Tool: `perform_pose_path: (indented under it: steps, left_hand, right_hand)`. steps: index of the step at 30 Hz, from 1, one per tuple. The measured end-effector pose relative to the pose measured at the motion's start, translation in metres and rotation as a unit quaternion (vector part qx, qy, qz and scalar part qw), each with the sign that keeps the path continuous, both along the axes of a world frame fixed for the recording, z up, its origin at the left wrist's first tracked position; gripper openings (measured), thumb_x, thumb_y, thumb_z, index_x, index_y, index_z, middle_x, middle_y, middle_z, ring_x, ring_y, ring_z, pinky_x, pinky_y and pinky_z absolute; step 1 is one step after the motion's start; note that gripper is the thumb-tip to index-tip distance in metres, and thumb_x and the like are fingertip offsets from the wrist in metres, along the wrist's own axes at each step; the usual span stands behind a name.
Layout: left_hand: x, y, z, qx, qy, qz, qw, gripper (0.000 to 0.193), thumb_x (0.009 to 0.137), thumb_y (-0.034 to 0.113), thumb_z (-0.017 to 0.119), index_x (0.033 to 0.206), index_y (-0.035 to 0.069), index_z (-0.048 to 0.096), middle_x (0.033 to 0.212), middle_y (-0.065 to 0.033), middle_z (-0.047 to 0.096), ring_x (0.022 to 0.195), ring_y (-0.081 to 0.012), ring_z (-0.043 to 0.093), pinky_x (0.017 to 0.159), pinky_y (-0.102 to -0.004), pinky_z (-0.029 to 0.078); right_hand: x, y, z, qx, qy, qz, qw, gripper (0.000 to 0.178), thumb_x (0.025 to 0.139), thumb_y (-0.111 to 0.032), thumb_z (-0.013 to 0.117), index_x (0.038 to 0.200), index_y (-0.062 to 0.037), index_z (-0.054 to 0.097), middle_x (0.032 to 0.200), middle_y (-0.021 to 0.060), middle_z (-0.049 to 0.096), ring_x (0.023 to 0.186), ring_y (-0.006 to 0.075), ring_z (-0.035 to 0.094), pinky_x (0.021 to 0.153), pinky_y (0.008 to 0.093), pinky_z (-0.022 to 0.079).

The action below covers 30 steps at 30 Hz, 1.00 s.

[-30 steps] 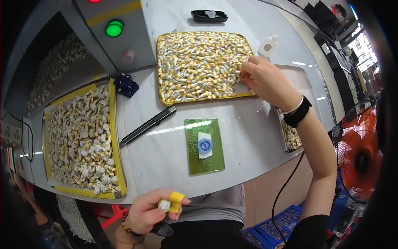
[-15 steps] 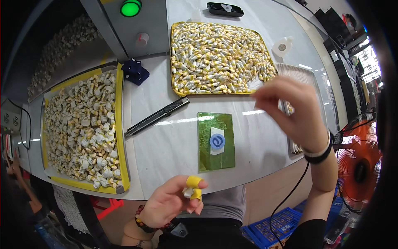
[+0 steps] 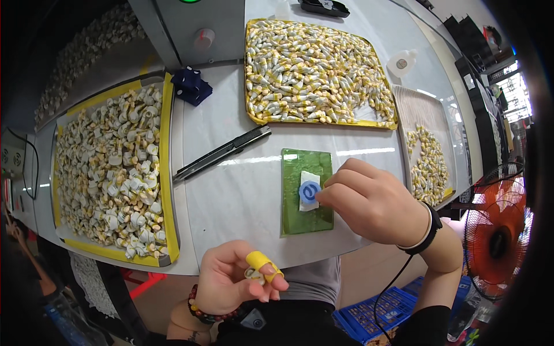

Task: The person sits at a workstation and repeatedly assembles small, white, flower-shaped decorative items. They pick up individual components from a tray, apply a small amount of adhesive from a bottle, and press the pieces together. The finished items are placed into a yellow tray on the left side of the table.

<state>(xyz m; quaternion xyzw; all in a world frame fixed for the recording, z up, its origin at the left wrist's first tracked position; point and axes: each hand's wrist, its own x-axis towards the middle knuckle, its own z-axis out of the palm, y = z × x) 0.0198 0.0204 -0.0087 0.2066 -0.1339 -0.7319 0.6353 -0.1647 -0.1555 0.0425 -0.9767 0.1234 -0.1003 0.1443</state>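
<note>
Where white worktable [image 3: 242,196] curves under lens: yellow-rimmed trays, two, one left [image 3: 167,173], one far [image 3: 323,120], both heaped with small white-yellow parts. Grey side tray [image 3: 418,106], one. Green mat [image 3: 306,222], one, bearing white pad with blue ring [image 3: 309,191]. Black knife [image 3: 222,154], one. Orange fan [image 3: 496,236] at right. Right hand [image 3: 375,202]: fingers curled, tips at blue ring, grip unclear. Left hand [image 3: 236,279]: below table edge, yellow-cotted finger pinching small white part [image 3: 254,275].

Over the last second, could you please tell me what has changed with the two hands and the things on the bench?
The right hand left the far tray of small yellow-white parts, swung back toward the body and now has its fingertips at the blue-and-white piece on the green mat. The left hand, with a yellow cot on one finger, kept pinching a small part near the bench edge. Trays, mat and black knife stayed put.
</note>
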Motion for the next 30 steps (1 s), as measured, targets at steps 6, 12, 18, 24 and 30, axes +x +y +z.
perform_pose_path:
  steps: [6, 12, 18, 24, 30]
  left_hand:
    - [-0.006, -0.007, 0.005, 0.005, -0.149, 0.070, 0.986, 0.019, 0.086, 0.009, 0.064, 0.100, -0.005, 0.064, 0.098, -0.0196, 0.064, 0.079, -0.0143, 0.060, 0.074, -0.0261, 0.050]
    - [-0.005, -0.009, 0.008, 0.029, -0.099, 0.074, 0.992, 0.032, 0.089, 0.021, 0.061, 0.109, -0.003, 0.053, 0.099, -0.0212, 0.063, 0.079, -0.0132, 0.058, 0.074, -0.0258, 0.049]
    - [-0.004, -0.005, -0.002, -0.020, -0.136, 0.019, 0.990, 0.046, 0.088, 0.032, 0.061, 0.116, -0.002, 0.048, 0.099, -0.0205, 0.063, 0.080, -0.0128, 0.058, 0.077, -0.0269, 0.047]
    - [-0.006, -0.012, 0.009, 0.019, -0.170, -0.053, 0.984, 0.059, 0.091, 0.033, 0.057, 0.132, -0.004, 0.037, 0.103, -0.0174, 0.061, 0.087, -0.0144, 0.058, 0.080, -0.0273, 0.047]
    - [-0.014, -0.018, 0.011, 0.022, -0.011, -0.135, 0.991, 0.048, 0.092, 0.030, 0.054, 0.125, -0.001, 0.038, 0.103, -0.0174, 0.061, 0.089, -0.0164, 0.059, 0.082, -0.0291, 0.047]
  right_hand:
    - [0.003, 0.004, -0.006, 0.020, -0.020, -0.005, 1.000, 0.015, 0.068, -0.007, 0.057, 0.081, -0.0022, 0.053, 0.070, 0.0077, 0.047, 0.071, 0.0240, 0.052, 0.058, 0.0321, 0.047]
    - [0.004, 0.009, 0.005, 0.122, -0.099, -0.061, 0.986, 0.015, 0.072, 0.001, 0.064, 0.086, -0.0012, 0.059, 0.073, 0.0089, 0.057, 0.067, 0.0227, 0.057, 0.059, 0.0291, 0.047]
    - [-0.013, 0.021, 0.017, 0.502, -0.152, -0.193, 0.829, 0.013, 0.081, 0.003, 0.062, 0.094, 0.0034, 0.062, 0.085, 0.0095, 0.065, 0.077, 0.0120, 0.064, 0.070, 0.0230, 0.050]
    - [-0.020, 0.029, 0.014, 0.570, -0.184, -0.194, 0.777, 0.011, 0.083, 0.002, 0.062, 0.094, 0.0053, 0.062, 0.086, 0.0097, 0.066, 0.082, 0.0127, 0.064, 0.073, 0.0229, 0.050]
    - [-0.009, 0.033, 0.020, 0.266, -0.226, -0.041, 0.936, 0.019, 0.067, 0.001, 0.071, 0.086, 0.0003, 0.067, 0.077, 0.0086, 0.063, 0.067, 0.0186, 0.061, 0.059, 0.0258, 0.048]
